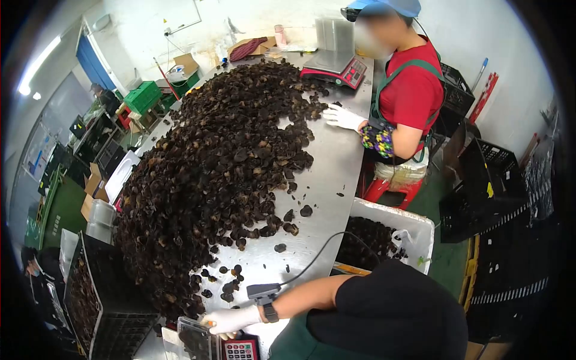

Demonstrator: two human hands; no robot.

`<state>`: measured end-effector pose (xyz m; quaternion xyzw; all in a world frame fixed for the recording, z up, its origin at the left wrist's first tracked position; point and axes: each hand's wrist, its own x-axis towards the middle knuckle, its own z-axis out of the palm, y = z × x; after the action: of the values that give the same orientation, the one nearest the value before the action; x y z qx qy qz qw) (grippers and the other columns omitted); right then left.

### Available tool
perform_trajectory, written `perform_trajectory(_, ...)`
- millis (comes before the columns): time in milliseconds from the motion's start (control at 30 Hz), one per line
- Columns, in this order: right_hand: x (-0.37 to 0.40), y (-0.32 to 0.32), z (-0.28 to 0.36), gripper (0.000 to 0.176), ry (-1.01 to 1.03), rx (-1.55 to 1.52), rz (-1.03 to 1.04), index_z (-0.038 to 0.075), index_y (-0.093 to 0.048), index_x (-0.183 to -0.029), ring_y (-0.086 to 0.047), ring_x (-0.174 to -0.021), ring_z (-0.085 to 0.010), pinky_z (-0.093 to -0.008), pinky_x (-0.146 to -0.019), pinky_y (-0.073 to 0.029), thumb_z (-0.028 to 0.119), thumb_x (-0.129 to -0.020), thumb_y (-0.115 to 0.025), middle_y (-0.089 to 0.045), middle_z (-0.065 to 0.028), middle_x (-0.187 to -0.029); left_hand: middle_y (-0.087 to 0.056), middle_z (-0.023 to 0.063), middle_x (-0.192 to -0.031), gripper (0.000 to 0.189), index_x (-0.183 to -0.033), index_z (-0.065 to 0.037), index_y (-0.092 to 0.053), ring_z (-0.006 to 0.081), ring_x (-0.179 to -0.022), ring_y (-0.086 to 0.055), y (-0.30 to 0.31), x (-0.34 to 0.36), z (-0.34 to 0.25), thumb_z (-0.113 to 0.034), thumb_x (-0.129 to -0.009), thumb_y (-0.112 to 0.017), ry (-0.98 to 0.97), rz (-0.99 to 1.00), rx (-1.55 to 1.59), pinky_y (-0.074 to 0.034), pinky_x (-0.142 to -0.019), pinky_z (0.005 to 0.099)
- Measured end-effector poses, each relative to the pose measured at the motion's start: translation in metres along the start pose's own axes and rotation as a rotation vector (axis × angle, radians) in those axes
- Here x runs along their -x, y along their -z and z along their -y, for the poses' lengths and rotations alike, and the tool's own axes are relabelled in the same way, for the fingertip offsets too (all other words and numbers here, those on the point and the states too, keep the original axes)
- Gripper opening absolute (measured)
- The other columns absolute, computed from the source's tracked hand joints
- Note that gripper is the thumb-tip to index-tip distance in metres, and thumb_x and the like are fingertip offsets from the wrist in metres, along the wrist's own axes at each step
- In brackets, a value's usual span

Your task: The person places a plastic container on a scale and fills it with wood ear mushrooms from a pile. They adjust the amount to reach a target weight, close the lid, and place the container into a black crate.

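My right hand point(231, 321), in a white glove with a dark device strapped at the wrist, reaches in from the right at the bottom. Its fingers are closed on the rim of a clear plastic box point(195, 339) with dark pieces in it. Beside the box, partly under the hand, is a red scale point(241, 349) with a keypad. A large heap of dark, curled pieces like wood ear mushrooms point(210, 162) covers much of the metal table point(312, 240). Several loose pieces lie close to my hand. My left hand is out of view.
Across the table a co-worker in a red shirt point(411, 90) rests a gloved hand point(343, 117) by the heap. Another red scale point(336, 71) stands there. A white foam box point(426, 231) holds dark pieces; black crates point(489, 174) stand right, another crate point(114, 294) left.
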<state>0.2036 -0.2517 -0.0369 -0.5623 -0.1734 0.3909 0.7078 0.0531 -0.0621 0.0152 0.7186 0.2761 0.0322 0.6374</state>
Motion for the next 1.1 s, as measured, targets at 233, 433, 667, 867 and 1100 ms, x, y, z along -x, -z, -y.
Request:
perform_trajectory(233, 0.021, -0.027, 0.03, 0.047, 0.378, 0.447, -0.283, 0.003, -0.053, -0.135, -0.065, -0.066, -0.0322, -0.0421, -0.065, -0.052, 0.019, -0.091, -0.054, -0.068, -0.0197, -0.086, -0.061, 0.0147, -0.12, 0.044, -0.137, -0.002, -0.051, 0.0201, -0.112, -0.058, -0.027, -0.004, 0.006, -0.023, -0.098, -0.057, -0.004, 0.091, -0.027, -0.049, -0.093, 0.0362)
perform_trajectory(433, -0.004, -0.021, -0.013, 0.05, 0.23, 0.484, -0.219, 0.018, -0.048, -0.144, -0.066, -0.083, -0.0349, -0.0444, -0.076, -0.052, 0.026, -0.095, -0.048, -0.067, -0.0188, -0.097, -0.061, 0.0148, -0.122, 0.047, -0.139, -0.002, -0.049, 0.0199, -0.112, -0.059, -0.027, -0.004, 0.011, -0.022, -0.097, -0.058, -0.007, 0.115, -0.02, -0.049, -0.093, 0.0358)
perform_trajectory(667, -0.01, -0.02, -0.014, 0.052, 0.048, -0.014, -0.116, 0.011, -0.044, -0.145, -0.062, -0.057, -0.0165, -0.0313, -0.052, -0.051, 0.006, -0.093, -0.045, -0.066, -0.01, -0.078, -0.061, 0.0149, -0.123, 0.05, -0.141, -0.002, -0.046, 0.0196, -0.112, -0.059, -0.029, -0.002, 0.011, -0.021, -0.096, -0.059, 0.007, 0.124, -0.016, -0.049, -0.093, 0.0353)
perform_trajectory(867, -0.014, -0.017, -0.016, 0.055, -0.059, -0.214, -0.056, 0.009, -0.039, -0.146, -0.06, -0.048, -0.0153, -0.0281, -0.041, -0.047, 0.0, -0.092, -0.044, -0.064, -0.0119, -0.07, -0.061, 0.015, -0.125, 0.054, -0.143, -0.002, -0.044, 0.0194, -0.113, -0.059, -0.031, -0.002, 0.01, -0.02, -0.095, -0.059, 0.015, 0.121, -0.02, -0.049, -0.093, 0.0348)
perform_trajectory(1100, 0.013, -0.021, -0.025, 0.051, 0.105, -0.269, -0.152, 0.002, -0.045, -0.142, -0.065, -0.054, -0.0151, -0.0276, -0.043, -0.05, -0.004, -0.091, -0.042, -0.066, -0.0122, -0.073, -0.061, 0.0152, -0.126, 0.057, -0.145, -0.002, -0.042, 0.0191, -0.113, -0.059, -0.026, 0.004, 0.016, -0.019, -0.093, -0.06, 0.027, 0.11, -0.004, -0.049, -0.093, 0.0343)
